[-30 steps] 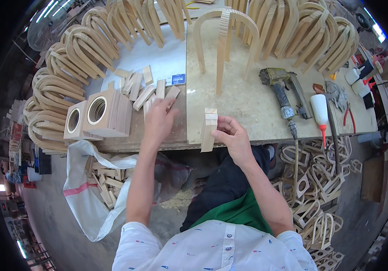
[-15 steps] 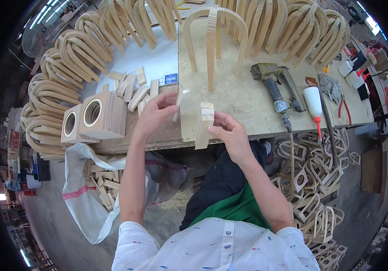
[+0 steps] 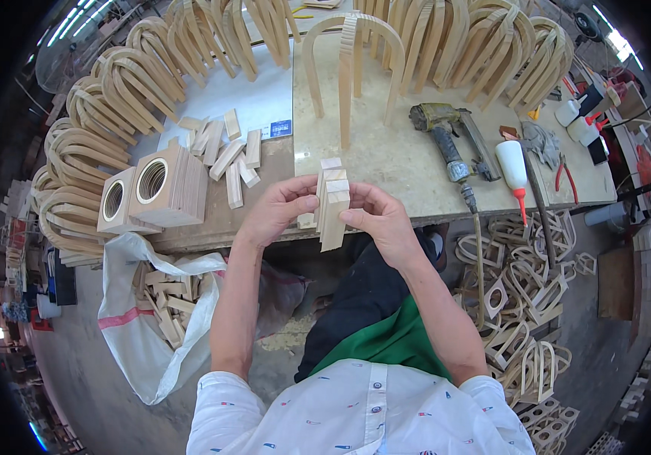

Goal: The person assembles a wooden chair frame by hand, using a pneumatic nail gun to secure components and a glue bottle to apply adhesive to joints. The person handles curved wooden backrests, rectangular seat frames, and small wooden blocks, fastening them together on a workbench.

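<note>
At workbench (image 3: 416, 174) edge, left hand (image 3: 276, 212) and right hand (image 3: 378, 220) fingers clamped on loose wood strips (image 3: 331, 205); uneven squeeze, strips probably fan, drop off edge.

Slats: the pale, flat rectangular wooden slats (image 3: 332, 203) are seen as bare, matt, smooth-sawn wood.
Bench: the beige workbench top (image 3: 401, 163) is seen as matt, speckled board.
Nailer: the olive nail gun (image 3: 447, 133) is shown as worn, dull metal.
Bottle: the white glue bottle (image 3: 513, 165) is shown as glossy plastic.

A nail gun (image 3: 447, 136) and glue bottle (image 3: 513, 163) lie near the workbench's (image 3: 401, 163) right edge; loose wooden blocks (image 3: 227, 155), perhaps offcuts, lie left.
</note>
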Motion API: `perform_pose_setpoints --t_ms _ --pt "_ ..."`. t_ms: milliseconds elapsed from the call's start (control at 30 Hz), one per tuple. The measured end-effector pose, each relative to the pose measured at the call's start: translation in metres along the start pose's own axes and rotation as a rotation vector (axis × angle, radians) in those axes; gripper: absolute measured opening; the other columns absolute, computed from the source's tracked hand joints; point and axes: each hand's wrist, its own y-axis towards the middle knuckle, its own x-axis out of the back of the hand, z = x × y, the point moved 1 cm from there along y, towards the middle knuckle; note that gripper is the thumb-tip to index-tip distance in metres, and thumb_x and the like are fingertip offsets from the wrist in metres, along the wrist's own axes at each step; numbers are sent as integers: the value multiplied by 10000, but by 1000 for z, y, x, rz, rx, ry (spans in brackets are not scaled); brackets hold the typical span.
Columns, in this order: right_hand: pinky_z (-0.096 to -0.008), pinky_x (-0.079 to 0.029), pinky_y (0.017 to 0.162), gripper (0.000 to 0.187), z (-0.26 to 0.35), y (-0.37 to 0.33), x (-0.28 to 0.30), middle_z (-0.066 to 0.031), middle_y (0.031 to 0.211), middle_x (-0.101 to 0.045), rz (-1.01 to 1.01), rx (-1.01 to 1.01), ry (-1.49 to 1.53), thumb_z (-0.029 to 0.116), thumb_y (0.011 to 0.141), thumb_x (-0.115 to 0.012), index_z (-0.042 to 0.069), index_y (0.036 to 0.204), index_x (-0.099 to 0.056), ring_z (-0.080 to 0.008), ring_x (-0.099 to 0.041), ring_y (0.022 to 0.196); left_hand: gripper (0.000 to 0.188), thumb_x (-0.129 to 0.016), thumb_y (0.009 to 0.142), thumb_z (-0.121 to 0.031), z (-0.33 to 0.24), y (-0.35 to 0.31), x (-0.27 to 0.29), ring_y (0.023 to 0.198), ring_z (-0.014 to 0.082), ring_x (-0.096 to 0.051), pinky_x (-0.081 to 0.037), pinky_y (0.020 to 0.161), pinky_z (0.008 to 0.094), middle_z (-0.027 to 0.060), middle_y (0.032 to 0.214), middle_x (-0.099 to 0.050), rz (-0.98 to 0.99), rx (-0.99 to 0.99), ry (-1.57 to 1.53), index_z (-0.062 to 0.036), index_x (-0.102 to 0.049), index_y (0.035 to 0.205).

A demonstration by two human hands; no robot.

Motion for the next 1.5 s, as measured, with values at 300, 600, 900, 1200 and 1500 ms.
perform_pose_setpoints --t_ms 300,600,900,1200,1500 --pt "-293 -480 907 451 -9 -4 2 -86 1119 -625 -27 -8 69 48 869 -661 -28 1287 -511 -132 -585 1005 361 -637 912 -122 7 -8 -7 1066 156 -596 -476 915 313 104 1198 -622 -115 49 131 22 -594 1240" --pt "-278 -487 852 446 -29 1 11 -86 1092 -617 -216 84 96 42 850 -647 -61 1260 -504 -115 -572 945 546 -674 831 -51 24 -4 -60 1025 225 -625 -486 923 327 145 1174 -605 -402 -198 597 22 -501 1344" --pt "-250 -527 736 307 -70 -42 33 -87 1014 -651 -407 115 53 49 894 -594 -57 1181 -557 -116 -621 861 485 -648 787 -27 49 29 -37 1018 310 -537 -377 891 429 143 1112 -564 -357 -524 1687 -24 -548 1262" --pt "-254 -531 720 283 -61 -42 37 -72 986 -651 -390 131 47 86 915 -597 -54 1160 -576 -109 -611 839 493 -658 786 -37 37 31 -43 1050 288 -551 -384 932 423 128 1093 -583 -316 -431 1474 -10 -551 1266" --pt "-260 -487 780 356 -22 -55 47 -53 967 -660 -248 97 99 137 845 -703 -33 1145 -613 -101 -593 872 518 -667 835 -49 27 -1 -118 1088 185 -573 -431 977 328 104 1193 -598 -206 -2 393 9 -508 1324"
